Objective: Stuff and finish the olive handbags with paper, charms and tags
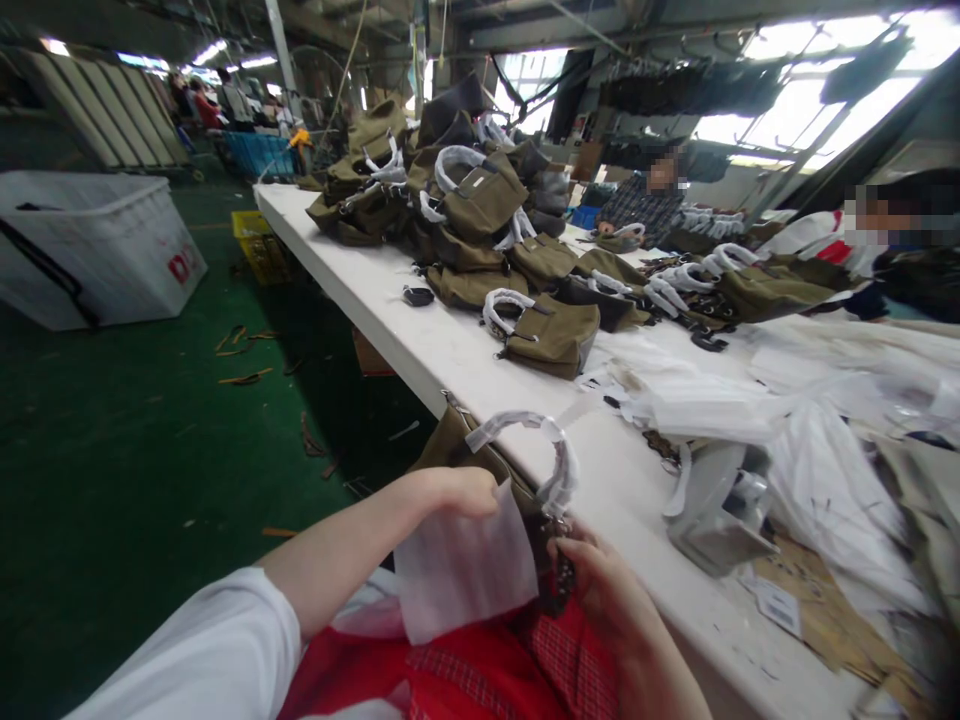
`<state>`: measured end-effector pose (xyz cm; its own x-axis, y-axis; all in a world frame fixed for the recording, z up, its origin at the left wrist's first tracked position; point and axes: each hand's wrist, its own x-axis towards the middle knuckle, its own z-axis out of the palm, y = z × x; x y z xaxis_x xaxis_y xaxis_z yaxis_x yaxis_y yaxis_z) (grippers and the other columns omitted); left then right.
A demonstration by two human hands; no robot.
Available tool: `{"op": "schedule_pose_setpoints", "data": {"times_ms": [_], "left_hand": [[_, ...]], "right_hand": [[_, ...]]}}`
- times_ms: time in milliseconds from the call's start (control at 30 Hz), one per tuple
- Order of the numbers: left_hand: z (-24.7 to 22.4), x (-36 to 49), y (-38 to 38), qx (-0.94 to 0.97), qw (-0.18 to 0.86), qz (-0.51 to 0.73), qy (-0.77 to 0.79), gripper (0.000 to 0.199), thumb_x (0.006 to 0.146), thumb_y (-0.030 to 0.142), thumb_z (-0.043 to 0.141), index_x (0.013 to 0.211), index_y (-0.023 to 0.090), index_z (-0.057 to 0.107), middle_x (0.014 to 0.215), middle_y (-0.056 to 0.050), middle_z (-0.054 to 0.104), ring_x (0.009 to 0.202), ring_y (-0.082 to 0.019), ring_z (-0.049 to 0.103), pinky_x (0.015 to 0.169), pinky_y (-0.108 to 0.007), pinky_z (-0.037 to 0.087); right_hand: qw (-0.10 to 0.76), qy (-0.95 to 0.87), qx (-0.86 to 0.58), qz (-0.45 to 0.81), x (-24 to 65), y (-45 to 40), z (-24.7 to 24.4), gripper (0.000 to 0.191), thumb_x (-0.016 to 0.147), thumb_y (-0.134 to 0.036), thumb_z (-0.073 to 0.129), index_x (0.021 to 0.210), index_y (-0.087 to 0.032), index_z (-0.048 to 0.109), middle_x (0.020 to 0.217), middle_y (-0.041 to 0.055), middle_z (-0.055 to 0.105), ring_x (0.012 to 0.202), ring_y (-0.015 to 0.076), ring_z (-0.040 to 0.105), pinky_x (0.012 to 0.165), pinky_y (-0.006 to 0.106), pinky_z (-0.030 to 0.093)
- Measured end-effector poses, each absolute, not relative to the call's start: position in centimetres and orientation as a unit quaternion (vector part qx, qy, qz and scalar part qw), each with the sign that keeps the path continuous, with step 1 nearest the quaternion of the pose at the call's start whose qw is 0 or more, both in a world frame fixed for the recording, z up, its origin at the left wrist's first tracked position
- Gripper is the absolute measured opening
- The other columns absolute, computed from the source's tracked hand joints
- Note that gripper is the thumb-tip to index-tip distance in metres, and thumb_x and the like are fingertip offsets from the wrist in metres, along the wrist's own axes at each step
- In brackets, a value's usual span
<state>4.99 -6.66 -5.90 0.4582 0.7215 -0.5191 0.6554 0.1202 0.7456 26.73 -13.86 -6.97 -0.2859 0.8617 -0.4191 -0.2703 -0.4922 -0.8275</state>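
An olive bag [444, 440] with a plastic-wrapped handle [561, 470] leans at the table edge, close to my body. My left hand [469, 492] lies at the bag's opening, with a sheet of thin white paper [465, 570] hanging beneath it; its fingertips are hidden. My right hand [592, 570] is closed at the bag's right side, its fingers pressed on a dark chain [561, 575] below the handle's end.
The white table [405, 345] carries a heap of olive bags [480, 200], white wrapping sheets [697, 390] and a grey bag [716, 510]. Two people are across it. On the green floor are a white bin [97, 250], a yellow crate [259, 245] and scraps.
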Motion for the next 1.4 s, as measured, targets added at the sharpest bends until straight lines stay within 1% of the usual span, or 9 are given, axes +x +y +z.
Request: {"op": "schedule_pose_setpoints", "data": {"times_ms": [100,233,367,533,733,900,1067,1267,1400], "left_hand": [[-6.1,5.1,-6.9,0.64,0.582,0.043,0.5,0.012,0.059,0.015,0.059,0.064,0.015,0.07,0.063,-0.005,0.066,0.069,-0.025,0.065,0.071,-0.035,0.05],[-7.8,5.9,-8.0,0.518,0.733,0.114,0.425,0.033,0.068,0.027,0.057,0.095,0.013,0.073,0.082,-0.006,0.073,0.077,-0.022,0.067,0.077,-0.034,0.051],[-10.3,6.9,-9.6,0.295,0.855,0.222,0.364,0.037,0.063,0.034,0.071,0.089,0.009,0.074,0.09,-0.013,0.073,0.086,-0.025,0.067,0.085,-0.037,0.05],[-11.5,8.2,-11.3,0.355,0.806,0.282,0.381,0.041,0.067,0.038,0.074,0.095,0.009,0.074,0.089,-0.011,0.073,0.08,-0.022,0.066,0.079,-0.034,0.049],[-11.8,8.5,-10.9,0.389,0.782,0.278,0.399,0.037,0.065,0.034,0.073,0.093,0.01,0.075,0.093,-0.01,0.073,0.089,-0.023,0.066,0.087,-0.037,0.047],[-11.4,8.1,-10.6,0.392,0.768,0.273,0.427,0.034,0.061,0.029,0.074,0.09,0.012,0.076,0.092,-0.008,0.074,0.09,-0.023,0.065,0.089,-0.036,0.046],[-10.7,7.7,-10.7,0.377,0.795,0.261,0.398,0.04,0.058,0.033,0.082,0.091,0.011,0.076,0.088,-0.009,0.074,0.084,-0.022,0.066,0.086,-0.036,0.047],[-11.0,7.6,-10.9,0.404,0.786,0.268,0.383,0.045,0.059,0.04,0.085,0.094,0.013,0.076,0.092,-0.008,0.074,0.086,-0.02,0.065,0.088,-0.034,0.046],[-10.9,7.9,-11.3,0.45,0.76,0.28,0.377,0.047,0.063,0.043,0.083,0.098,0.012,0.075,0.094,-0.009,0.073,0.087,-0.021,0.065,0.089,-0.035,0.046]], "right_hand": [[0.367,-0.3,-0.453,0.755,26.9,-13.5,-6.0,0.033,0.067,-0.035,0.074,0.091,-0.016,0.063,0.066,-0.002,0.06,0.055,0.0111,0.054,0.053,0.021,0.041],[0.371,-0.377,-0.488,0.694,25.3,-14.1,-7.3,0.045,0.067,-0.042,0.078,0.099,-0.016,0.061,0.08,0.003,0.067,0.067,0.0164,0.061,0.061,0.026,0.048],[0.401,-0.465,-0.551,0.565,24.2,-15.9,-9.7,0.045,0.072,-0.051,0.074,0.098,-0.018,0.059,0.082,0.0044,0.068,0.074,0.0211,0.064,0.066,0.032,0.053],[0.379,-0.48,-0.577,0.541,24.9,-17.4,-10.9,0.046,0.08,-0.053,0.062,0.11,-0.019,0.059,0.088,0.0069,0.071,0.076,0.0241,0.068,0.07,0.036,0.055],[0.355,-0.456,-0.595,0.559,26.4,-17.4,-11.1,0.062,0.073,-0.058,0.065,0.118,-0.016,0.061,0.058,-0.0009,0.063,0.047,0.0166,0.055,0.047,0.028,0.043],[0.319,-0.491,-0.536,0.608,28.1,-16.5,-9.5,0.046,0.073,-0.052,0.07,0.102,-0.016,0.068,0.093,0.0089,0.074,0.083,0.0233,0.067,0.074,0.034,0.053],[0.252,-0.569,-0.513,0.591,29.6,-15.3,-8.5,0.039,0.081,-0.049,0.063,0.099,-0.015,0.07,0.097,0.0097,0.074,0.09,0.0254,0.066,0.082,0.037,0.051],[0.245,-0.536,-0.555,0.587,28.8,-15.3,-9.7,0.041,0.079,-0.052,0.062,0.094,-0.015,0.062,0.067,0.0018,0.067,0.054,0.015,0.057,0.052,0.028,0.045],[0.278,-0.497,-0.554,0.607,28.0,-15.6,-10.5,0.046,0.074,-0.057,0.065,0.095,-0.016,0.06,0.065,0.0006,0.065,0.052,0.0144,0.057,0.052,0.027,0.046]]}}
